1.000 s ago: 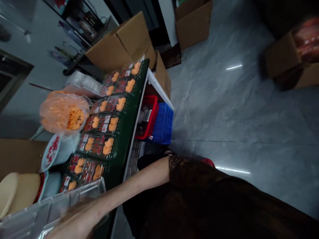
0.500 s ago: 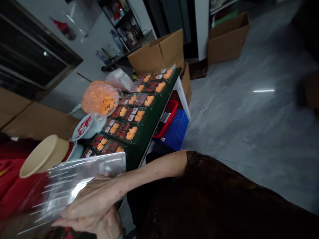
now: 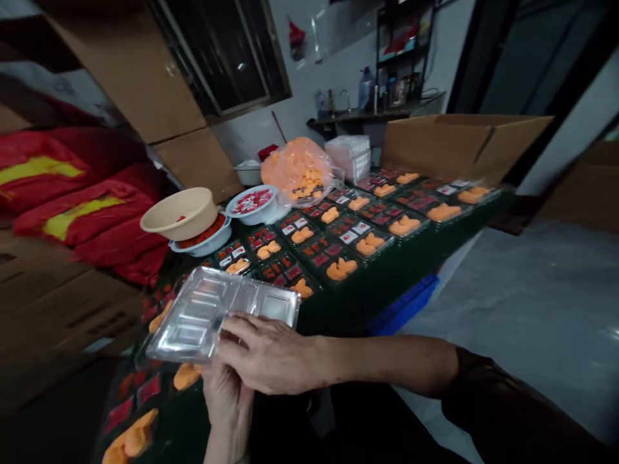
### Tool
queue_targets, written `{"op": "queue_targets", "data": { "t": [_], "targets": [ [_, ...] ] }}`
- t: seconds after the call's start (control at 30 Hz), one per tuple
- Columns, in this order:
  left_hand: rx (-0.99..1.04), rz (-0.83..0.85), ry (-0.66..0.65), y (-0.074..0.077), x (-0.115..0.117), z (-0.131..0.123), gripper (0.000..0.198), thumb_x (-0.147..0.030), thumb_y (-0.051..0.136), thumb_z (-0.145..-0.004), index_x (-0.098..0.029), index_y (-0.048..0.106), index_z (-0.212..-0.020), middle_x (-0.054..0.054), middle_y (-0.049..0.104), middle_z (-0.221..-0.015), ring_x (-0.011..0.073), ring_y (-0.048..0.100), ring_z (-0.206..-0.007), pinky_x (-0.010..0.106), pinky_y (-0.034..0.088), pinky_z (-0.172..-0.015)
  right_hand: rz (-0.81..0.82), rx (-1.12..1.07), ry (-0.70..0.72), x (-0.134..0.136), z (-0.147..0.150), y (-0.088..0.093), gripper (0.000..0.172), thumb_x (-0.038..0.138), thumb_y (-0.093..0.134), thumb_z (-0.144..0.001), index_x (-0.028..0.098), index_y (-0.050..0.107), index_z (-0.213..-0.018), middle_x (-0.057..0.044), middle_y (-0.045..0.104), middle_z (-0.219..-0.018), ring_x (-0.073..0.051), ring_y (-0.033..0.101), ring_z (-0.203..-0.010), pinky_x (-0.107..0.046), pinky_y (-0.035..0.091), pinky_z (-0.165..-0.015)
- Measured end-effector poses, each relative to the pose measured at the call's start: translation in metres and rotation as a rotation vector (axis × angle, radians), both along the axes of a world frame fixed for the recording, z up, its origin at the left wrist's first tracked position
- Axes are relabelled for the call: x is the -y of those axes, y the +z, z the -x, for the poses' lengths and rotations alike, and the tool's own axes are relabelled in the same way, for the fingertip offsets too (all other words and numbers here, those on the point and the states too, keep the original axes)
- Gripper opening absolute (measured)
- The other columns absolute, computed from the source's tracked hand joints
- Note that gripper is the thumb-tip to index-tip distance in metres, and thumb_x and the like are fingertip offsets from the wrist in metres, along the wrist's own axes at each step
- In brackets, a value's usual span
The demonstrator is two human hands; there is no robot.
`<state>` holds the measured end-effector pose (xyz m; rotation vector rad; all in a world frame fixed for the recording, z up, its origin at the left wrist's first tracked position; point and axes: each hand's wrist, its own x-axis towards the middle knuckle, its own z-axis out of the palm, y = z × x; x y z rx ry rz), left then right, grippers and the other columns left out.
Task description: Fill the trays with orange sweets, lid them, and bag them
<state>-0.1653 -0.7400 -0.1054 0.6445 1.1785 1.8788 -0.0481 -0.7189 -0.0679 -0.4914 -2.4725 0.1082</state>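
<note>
A clear plastic compartment tray (image 3: 206, 306) is held above the table, tilted. My left hand (image 3: 227, 396) grips its near edge from below, partly hidden behind the other hand. My right hand (image 3: 275, 354) lies across that same edge with its fingers curled onto the tray; its fingertips are partly hidden. Whether it is one tray or several nested together, I cannot tell. Filled trays with orange pieces (image 3: 341, 269) and small red packets stand in rows on the dark green table (image 3: 377, 283) beyond and beneath my hands.
At the back left are a cream basin (image 3: 180, 212), a blue bowl of red-and-white packets (image 3: 252, 205) and a bag of orange pieces (image 3: 302, 167). A stack of clear trays (image 3: 349, 158) stands near an open cardboard box (image 3: 440, 145). Red sacks (image 3: 91, 193) are piled at left.
My view has swung left and levelled, bringing the table rows in front of me. The clear tray remains in my hands and now appears over the filled trays.
</note>
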Motion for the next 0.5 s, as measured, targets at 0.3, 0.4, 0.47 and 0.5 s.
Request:
{"op": "queue_targets", "data": {
  "t": [0.3,0.4,0.47,0.5],
  "targets": [
    [0.021,0.190,0.190,0.017,-0.024,0.086,0.029,-0.010,0.064,-0.072,-0.018,0.065,-0.100,0.004,0.069,-0.090,0.0184,0.067,-0.067,0.026,0.058,-0.053,0.550,-0.656,-0.390,-0.167,-0.047,0.030,0.016,0.021,0.050,-0.084,0.015,0.058,-0.097,0.002,0.058,-0.063,-0.009,0.051,-0.049,-0.022,0.043,-0.048],
    [0.000,0.229,0.286,0.014,-0.019,0.115,0.026,-0.008,0.062,-0.072,-0.018,0.066,-0.097,0.003,0.069,-0.083,0.0170,0.066,-0.059,0.024,0.057,-0.049,0.869,-0.653,-0.539,-0.240,-0.043,0.005,0.014,0.016,0.050,-0.082,0.013,0.055,-0.095,0.004,0.055,-0.057,-0.006,0.044,-0.038,-0.018,0.033,-0.036],
    [0.013,0.269,0.328,0.010,-0.016,0.124,0.022,-0.006,0.060,-0.073,-0.016,0.066,-0.092,0.002,0.068,-0.075,0.0143,0.063,-0.052,0.022,0.056,-0.049,0.969,-0.518,-0.627,-0.275,-0.022,-0.020,0.017,0.014,0.052,-0.081,0.012,0.055,-0.097,0.004,0.055,-0.056,-0.005,0.043,-0.036,-0.016,0.030,-0.034],
    [0.030,0.293,0.346,0.008,-0.016,0.126,0.020,-0.006,0.059,-0.074,-0.015,0.066,-0.090,0.002,0.067,-0.072,0.0132,0.062,-0.049,0.021,0.056,-0.049,0.981,-0.456,-0.653,-0.289,-0.008,-0.032,0.020,0.014,0.052,-0.081,0.012,0.055,-0.100,0.004,0.056,-0.056,-0.006,0.044,-0.036,-0.016,0.030,-0.034]
  ]
}}
